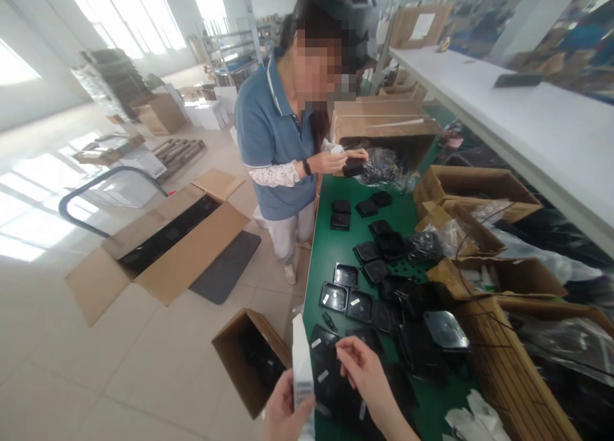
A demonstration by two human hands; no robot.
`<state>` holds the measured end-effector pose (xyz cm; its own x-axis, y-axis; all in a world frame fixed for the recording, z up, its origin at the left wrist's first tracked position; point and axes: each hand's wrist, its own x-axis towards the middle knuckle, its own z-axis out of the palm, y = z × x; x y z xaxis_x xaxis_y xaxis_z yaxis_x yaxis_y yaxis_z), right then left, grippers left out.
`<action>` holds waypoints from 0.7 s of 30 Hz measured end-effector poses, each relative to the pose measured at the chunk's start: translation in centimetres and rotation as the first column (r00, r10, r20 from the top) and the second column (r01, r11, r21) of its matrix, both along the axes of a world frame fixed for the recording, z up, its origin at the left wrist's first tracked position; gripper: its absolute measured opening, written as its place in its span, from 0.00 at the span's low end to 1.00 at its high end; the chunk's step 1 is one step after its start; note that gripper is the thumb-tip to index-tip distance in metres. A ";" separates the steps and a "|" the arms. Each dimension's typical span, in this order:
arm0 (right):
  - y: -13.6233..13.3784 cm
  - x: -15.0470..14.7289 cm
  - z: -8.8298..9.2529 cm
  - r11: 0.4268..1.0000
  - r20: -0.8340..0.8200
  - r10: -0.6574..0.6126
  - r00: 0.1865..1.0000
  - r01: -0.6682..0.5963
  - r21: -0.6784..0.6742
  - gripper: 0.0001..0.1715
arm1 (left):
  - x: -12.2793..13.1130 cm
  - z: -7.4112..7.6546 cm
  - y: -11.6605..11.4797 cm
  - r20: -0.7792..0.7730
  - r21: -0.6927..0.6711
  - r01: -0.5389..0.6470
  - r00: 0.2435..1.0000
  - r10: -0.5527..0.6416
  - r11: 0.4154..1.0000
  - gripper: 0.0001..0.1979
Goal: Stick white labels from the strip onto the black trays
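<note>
A long white strip with printed marks (302, 354), perhaps a sheet of labels, is gripped by my left hand (284, 408) at the table's near left edge. My right hand (361, 370) hovers over black plastic trays, thumb and fingertips pinched together; anything between them is too small to make out. Beneath it lies a black tray with white labels (322, 354). Farther up, several small black trays (359, 305) rest on the green table (314, 262), some bearing a small white label. A small dark green piece (329, 320) lies beside them.
Across the table stands a co-worker in a blue shirt (273, 121), hands over a black piece. Open cardboard boxes (503, 358) line the right side under a white shelf (527, 102). On the floor at left are a box (249, 370) and a larger open carton (192, 255).
</note>
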<state>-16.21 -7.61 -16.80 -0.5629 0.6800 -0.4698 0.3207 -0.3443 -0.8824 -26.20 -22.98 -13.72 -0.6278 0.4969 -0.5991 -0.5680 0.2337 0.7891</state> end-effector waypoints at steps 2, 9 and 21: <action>-2.6 0.0 1.9 0.987 -0.062 0.035 0.997 -0.045 -0.153 0.27 | -0.1 0.0 0.3 -0.009 0.020 0.020 1.000 -0.019 1.000 0.27; -4.9 -1.5 4.4 0.972 -0.098 -0.032 0.995 0.008 -0.236 0.26 | 0.0 1.0 0.8 -0.100 0.049 0.062 0.993 -0.057 0.997 0.21; -4.4 -2.7 2.8 0.986 0.014 -0.018 1.000 0.016 0.165 0.15 | -0.7 -0.8 1.8 -0.136 0.031 0.037 0.990 -0.032 0.999 0.17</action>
